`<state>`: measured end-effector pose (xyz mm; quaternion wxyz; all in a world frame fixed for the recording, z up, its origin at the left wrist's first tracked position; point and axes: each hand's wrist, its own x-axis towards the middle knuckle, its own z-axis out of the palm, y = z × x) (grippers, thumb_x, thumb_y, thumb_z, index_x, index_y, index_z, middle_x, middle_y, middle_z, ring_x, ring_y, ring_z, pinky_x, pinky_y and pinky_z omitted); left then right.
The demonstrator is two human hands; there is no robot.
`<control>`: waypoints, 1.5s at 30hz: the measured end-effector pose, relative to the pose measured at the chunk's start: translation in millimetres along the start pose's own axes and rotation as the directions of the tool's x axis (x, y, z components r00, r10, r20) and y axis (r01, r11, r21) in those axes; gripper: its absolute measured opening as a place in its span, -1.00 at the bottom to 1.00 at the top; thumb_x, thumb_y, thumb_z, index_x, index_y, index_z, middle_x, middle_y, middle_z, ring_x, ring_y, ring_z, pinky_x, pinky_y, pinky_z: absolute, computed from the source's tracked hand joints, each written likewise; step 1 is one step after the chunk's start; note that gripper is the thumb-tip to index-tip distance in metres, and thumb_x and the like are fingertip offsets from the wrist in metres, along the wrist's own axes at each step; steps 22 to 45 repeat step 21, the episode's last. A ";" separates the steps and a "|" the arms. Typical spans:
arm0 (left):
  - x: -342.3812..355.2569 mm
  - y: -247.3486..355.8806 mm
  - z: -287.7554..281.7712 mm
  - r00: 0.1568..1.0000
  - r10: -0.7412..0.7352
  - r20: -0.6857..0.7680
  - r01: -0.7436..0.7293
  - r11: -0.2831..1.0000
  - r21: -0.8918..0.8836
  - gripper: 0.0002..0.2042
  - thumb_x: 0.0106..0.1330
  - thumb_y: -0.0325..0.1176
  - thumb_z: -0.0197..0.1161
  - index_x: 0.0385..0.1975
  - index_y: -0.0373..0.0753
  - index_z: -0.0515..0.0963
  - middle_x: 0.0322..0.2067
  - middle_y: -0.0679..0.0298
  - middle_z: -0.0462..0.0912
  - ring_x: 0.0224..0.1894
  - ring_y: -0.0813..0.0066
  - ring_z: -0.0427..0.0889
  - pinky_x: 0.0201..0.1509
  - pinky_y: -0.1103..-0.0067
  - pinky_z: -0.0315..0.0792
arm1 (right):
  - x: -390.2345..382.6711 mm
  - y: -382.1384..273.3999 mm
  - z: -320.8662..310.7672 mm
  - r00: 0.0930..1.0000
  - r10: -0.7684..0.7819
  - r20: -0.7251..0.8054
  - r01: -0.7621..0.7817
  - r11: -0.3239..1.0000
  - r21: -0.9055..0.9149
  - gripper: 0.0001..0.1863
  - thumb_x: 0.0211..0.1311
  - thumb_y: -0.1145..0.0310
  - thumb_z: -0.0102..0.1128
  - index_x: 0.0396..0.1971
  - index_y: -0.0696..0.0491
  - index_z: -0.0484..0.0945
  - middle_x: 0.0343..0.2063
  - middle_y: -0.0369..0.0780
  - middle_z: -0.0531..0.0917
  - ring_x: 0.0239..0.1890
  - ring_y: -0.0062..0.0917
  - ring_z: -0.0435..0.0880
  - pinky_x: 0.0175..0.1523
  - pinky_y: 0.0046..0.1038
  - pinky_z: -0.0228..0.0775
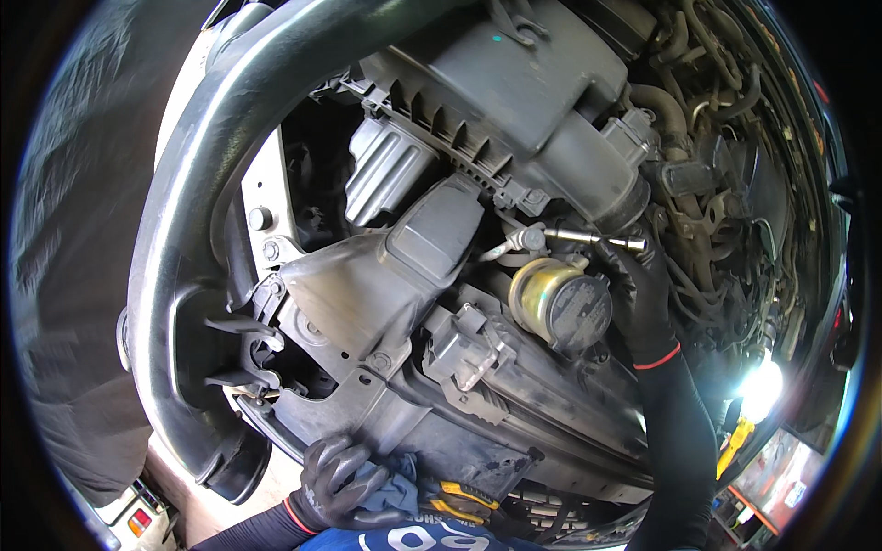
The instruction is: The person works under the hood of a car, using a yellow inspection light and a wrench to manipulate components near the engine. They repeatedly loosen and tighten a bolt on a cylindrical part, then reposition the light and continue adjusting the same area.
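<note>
My right hand, in a black glove, grips the end of a chrome socket extension. The bar lies crosswise, its far end at a bolted metal bracket. Just below it sits a yellowed reservoir with a round black cap. At the front edge of the engine bay, my gloved left hand has its fingers curled over a crumpled blue rag. Beside the rag lie pliers with yellow and black handles.
A black air filter housing stands behind the bracket. A dark air duct runs left of it. A large black curved bumper part arches along the left. Hoses crowd the far right, near a lit work lamp.
</note>
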<state>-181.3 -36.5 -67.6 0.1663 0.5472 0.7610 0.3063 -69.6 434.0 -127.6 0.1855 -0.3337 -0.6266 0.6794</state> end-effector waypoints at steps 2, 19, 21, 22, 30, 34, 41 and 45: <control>6.4 -0.6 -3.9 0.999 0.049 -0.017 -0.049 0.999 0.016 -0.40 0.00 0.19 0.61 -0.06 -0.08 0.74 0.06 0.01 0.61 0.13 -0.09 0.60 0.20 0.03 0.53 | -7.2 -5.1 -12.0 0.996 -0.085 0.003 0.084 0.977 -0.195 -0.75 0.55 0.43 0.14 0.09 0.19 0.64 0.00 -0.16 0.74 0.04 -0.50 0.72 0.16 -0.42 0.58; -1.3 0.8 -10.6 0.935 0.163 -0.314 -0.269 0.905 -0.329 -0.46 -0.01 -0.55 0.30 0.10 -0.26 0.66 0.00 -0.06 0.67 0.01 0.00 0.69 0.12 0.18 0.60 | -245.7 -70.2 171.7 0.903 -0.072 0.423 0.428 0.083 -0.900 -0.60 0.20 0.20 0.46 0.01 -0.02 0.67 -0.12 -0.22 0.73 -0.09 -0.30 0.72 0.01 -0.28 0.55; 4.3 6.1 -19.5 0.922 0.227 -0.313 -0.332 0.879 -0.342 -0.49 0.04 -0.55 0.28 0.11 -0.26 0.65 0.10 -0.12 0.62 0.06 0.03 0.69 0.18 0.14 0.59 | -255.2 -71.4 171.3 0.935 -0.083 0.345 0.355 0.224 -0.908 -0.54 0.18 0.17 0.46 0.09 -0.10 0.64 -0.09 -0.26 0.73 0.00 -0.29 0.70 0.05 -0.22 0.54; 4.3 6.1 -19.5 0.922 0.227 -0.313 -0.332 0.879 -0.342 -0.49 0.04 -0.55 0.28 0.11 -0.26 0.65 0.10 -0.12 0.62 0.06 0.03 0.69 0.18 0.14 0.59 | -255.2 -71.4 171.3 0.935 -0.083 0.345 0.355 0.224 -0.908 -0.54 0.18 0.17 0.46 0.09 -0.10 0.64 -0.09 -0.26 0.73 0.00 -0.29 0.70 0.05 -0.22 0.54; 4.3 6.1 -19.5 0.922 0.227 -0.313 -0.332 0.879 -0.342 -0.49 0.04 -0.55 0.28 0.11 -0.26 0.65 0.10 -0.12 0.62 0.06 0.03 0.69 0.18 0.14 0.59 | -255.2 -71.4 171.3 0.935 -0.083 0.345 0.355 0.224 -0.908 -0.54 0.18 0.17 0.46 0.09 -0.10 0.64 -0.09 -0.26 0.73 0.00 -0.29 0.70 0.05 -0.22 0.54; 4.3 6.1 -19.5 0.922 0.227 -0.313 -0.332 0.879 -0.342 -0.49 0.04 -0.55 0.28 0.11 -0.26 0.65 0.10 -0.12 0.62 0.06 0.03 0.69 0.18 0.14 0.59 | -255.2 -71.4 171.3 0.935 -0.083 0.345 0.355 0.224 -0.908 -0.54 0.18 0.17 0.46 0.09 -0.10 0.64 -0.09 -0.26 0.73 0.00 -0.29 0.70 0.05 -0.22 0.54; 4.3 6.1 -19.5 0.922 0.227 -0.313 -0.332 0.879 -0.342 -0.49 0.04 -0.55 0.28 0.11 -0.26 0.65 0.10 -0.12 0.62 0.06 0.03 0.69 0.18 0.14 0.59 | -255.2 -71.4 171.3 0.935 -0.083 0.345 0.355 0.224 -0.908 -0.54 0.18 0.17 0.46 0.09 -0.10 0.64 -0.09 -0.26 0.73 0.00 -0.29 0.70 0.05 -0.22 0.54; 4.3 6.1 -19.5 0.922 0.227 -0.313 -0.332 0.879 -0.342 -0.49 0.04 -0.55 0.28 0.11 -0.26 0.65 0.10 -0.12 0.62 0.06 0.03 0.69 0.18 0.14 0.59 | -255.2 -71.4 171.3 0.935 -0.083 0.345 0.355 0.224 -0.908 -0.54 0.18 0.17 0.46 0.09 -0.10 0.64 -0.09 -0.26 0.73 0.00 -0.29 0.70 0.05 -0.22 0.54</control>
